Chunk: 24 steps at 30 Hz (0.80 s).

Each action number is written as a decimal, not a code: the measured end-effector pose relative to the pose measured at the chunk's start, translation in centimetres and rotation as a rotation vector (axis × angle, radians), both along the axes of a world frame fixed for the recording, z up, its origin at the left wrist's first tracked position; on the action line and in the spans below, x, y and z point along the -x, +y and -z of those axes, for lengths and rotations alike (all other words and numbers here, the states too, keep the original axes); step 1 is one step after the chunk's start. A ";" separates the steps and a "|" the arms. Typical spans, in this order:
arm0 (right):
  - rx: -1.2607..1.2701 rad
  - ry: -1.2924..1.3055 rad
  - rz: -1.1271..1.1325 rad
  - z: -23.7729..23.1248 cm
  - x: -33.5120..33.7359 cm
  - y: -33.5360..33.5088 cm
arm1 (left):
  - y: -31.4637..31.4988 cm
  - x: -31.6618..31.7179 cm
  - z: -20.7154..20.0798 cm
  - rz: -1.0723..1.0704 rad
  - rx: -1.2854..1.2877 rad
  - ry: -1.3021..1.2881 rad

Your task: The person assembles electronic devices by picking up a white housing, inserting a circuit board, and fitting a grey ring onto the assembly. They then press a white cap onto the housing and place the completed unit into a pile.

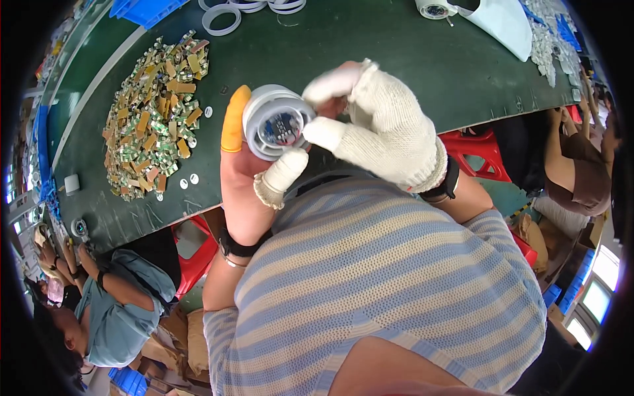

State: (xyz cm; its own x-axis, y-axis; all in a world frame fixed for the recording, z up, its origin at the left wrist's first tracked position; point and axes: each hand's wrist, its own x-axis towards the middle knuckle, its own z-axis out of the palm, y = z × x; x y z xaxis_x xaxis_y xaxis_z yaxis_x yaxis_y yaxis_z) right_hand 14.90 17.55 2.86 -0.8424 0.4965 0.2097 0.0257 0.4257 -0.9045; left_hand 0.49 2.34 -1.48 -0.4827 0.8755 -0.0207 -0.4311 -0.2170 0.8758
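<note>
My left hand (247, 178) is closed round a round white plastic housing (254, 125), with an orange cot on one finger and a white knitted cover on the thumb. The housing's open face is tilted up toward me, and inside its ring sits a dark circuit board (282, 128) with small parts and a bit of red. My right hand (386, 125), in a white knitted glove, is bent at the housing's right side. Its thumb tip is at the rim; the upper fingers are blurred by motion, so whether they grip anything is unclear.
A large heap of small circuit boards (155, 119) covers the green table's left part, with small white discs (193, 179) beside it. White rings (221, 20) and a blue crate (142, 10) stand at the back. Clear plastic parts (551, 49) lie far right. Other people sit on both sides.
</note>
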 end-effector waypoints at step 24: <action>-0.728 -0.237 0.189 -1.5 0.6 8.3 | -2.3 4.2 -10.9 0.364 0.126 0.790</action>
